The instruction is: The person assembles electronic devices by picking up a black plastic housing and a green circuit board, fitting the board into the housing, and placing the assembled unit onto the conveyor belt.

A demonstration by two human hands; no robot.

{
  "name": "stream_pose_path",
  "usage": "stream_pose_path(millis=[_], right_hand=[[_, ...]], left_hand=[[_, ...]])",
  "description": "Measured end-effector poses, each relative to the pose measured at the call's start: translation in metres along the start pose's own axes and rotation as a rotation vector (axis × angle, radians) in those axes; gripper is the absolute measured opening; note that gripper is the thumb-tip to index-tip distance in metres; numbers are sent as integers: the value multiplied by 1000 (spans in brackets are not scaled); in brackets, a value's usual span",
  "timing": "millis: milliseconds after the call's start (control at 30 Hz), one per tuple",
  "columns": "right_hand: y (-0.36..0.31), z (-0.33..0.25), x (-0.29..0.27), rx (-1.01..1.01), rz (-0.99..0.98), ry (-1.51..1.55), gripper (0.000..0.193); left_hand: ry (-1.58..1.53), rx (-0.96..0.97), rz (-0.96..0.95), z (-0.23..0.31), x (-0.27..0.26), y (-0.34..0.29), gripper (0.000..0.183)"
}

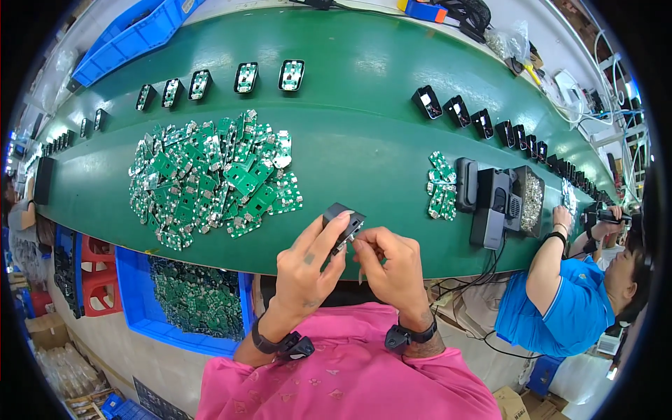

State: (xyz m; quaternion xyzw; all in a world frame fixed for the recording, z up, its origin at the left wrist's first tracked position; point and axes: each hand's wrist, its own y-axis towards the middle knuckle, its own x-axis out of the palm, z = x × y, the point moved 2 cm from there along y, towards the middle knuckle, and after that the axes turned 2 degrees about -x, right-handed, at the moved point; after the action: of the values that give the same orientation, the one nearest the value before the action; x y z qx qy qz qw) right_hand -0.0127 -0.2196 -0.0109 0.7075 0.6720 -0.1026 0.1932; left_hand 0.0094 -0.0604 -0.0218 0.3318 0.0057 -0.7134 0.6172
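Above the table's near edge, my left hand point(311, 262) grips a small black plastic housing point(341, 214) tilted on its side. Pale and metallic parts show at the housing's open side, facing my right hand. My right hand point(392, 262) has its fingers curled, with the fingertips right at that side; whether something small is between them is hidden. To the left of my hands lies a large heap of green circuit boards point(203, 178). A smaller group of green circuit boards point(442, 187) lies to the right.
Black housings with boards inside point(246, 78) line the far left, and more black housings point(458, 110) the far right. Black devices point(492, 203) stand beside a tray of small metal parts point(532, 199). A blue bin of boards point(143, 308) sits below. A co-worker point(567, 280) sits at right.
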Motion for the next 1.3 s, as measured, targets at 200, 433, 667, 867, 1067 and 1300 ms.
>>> stream_pose_path(millis=[200, 433, 667, 867, 1067, 1300], right_hand=[[0, 10, 9, -8, -15, -49, 6], [4, 9, 15, 12, 30, -41, 8], [2, 38, 16, 322, 24, 536, 17], [3, 26, 14, 153, 5, 745, 13], [4, 40, 9, 300, -77, 697, 14], [2, 19, -1, 318, -109, 545, 22]], left_hand=[[79, 50, 58, -1, 8, -7, 51], [-449, -433, -29, -27, 9, -8, 49], [-731, -486, -75, -21, 6, -7, 62], [-601, -522, -134, -11, 4, -2, 64], [-607, -441, -228, -7, -3, -6, 65], [-404, -313, -9, -6, 10, -6, 54]])
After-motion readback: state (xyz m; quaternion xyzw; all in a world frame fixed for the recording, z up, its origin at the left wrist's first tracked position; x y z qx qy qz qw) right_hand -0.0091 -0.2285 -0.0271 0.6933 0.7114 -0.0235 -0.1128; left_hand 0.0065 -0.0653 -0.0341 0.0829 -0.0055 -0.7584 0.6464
